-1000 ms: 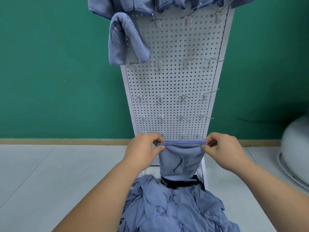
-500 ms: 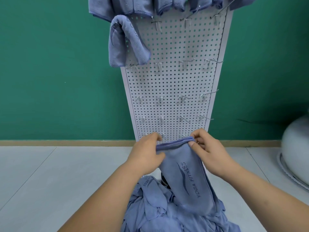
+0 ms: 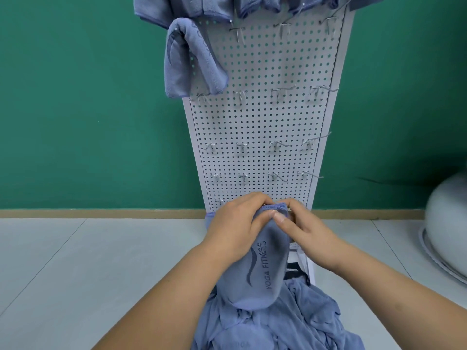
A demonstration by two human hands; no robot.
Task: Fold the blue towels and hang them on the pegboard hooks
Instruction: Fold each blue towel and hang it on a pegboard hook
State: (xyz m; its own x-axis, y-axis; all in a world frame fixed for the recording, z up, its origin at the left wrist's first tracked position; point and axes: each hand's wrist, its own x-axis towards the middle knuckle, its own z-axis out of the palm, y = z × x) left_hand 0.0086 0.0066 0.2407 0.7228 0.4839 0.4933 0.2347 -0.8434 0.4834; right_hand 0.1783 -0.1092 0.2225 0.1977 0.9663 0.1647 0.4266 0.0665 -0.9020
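Both hands pinch towel marked "YOGA FITNESS", seemingly folded.

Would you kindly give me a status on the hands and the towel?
Left hand and right hand pinch the folded towel at its top. Not yet hung. Free hooks ahead.

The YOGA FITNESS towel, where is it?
Low centre of the head view: the towel hangs from the left hand and right hand, before the pegboard, above the towel pile.

Matt cloth towel, perforated metal pegboard
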